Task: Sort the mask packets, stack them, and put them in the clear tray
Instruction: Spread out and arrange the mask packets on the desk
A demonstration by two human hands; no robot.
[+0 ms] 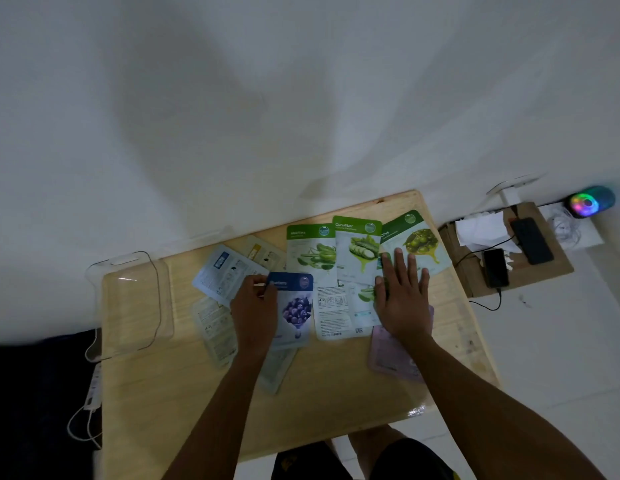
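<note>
— Two bare forearms reach in from the lower edge over a pale wooden table point(184, 410). Left hand point(254, 299) pinches the top corner of a blue berry packet point(296, 308) near the table's middle. Right hand point(402, 299) lies flat, fingers straight and spread, pressing on overlapping packets.

— Are any packets sorted?

— Three green ones lie face up in a row along the far edge, slightly overlapping: aloe vera packet point(312, 251), cucumber packet point(358, 245), olive packet point(421, 239). That reads as one group begun. Others are scattered: face-down packets point(229, 268) at the left, a white back-side packet point(331, 313) in the middle, a pink packet point(388, 355) partly under the right forearm.

— And the tray?

— Clear tray point(135, 306) sits at the table's left end, apart from the packets, and no packet shows inside it. By my judgement, sorting is at an early stage. Stacking and loading the tray are not yet done.
</note>
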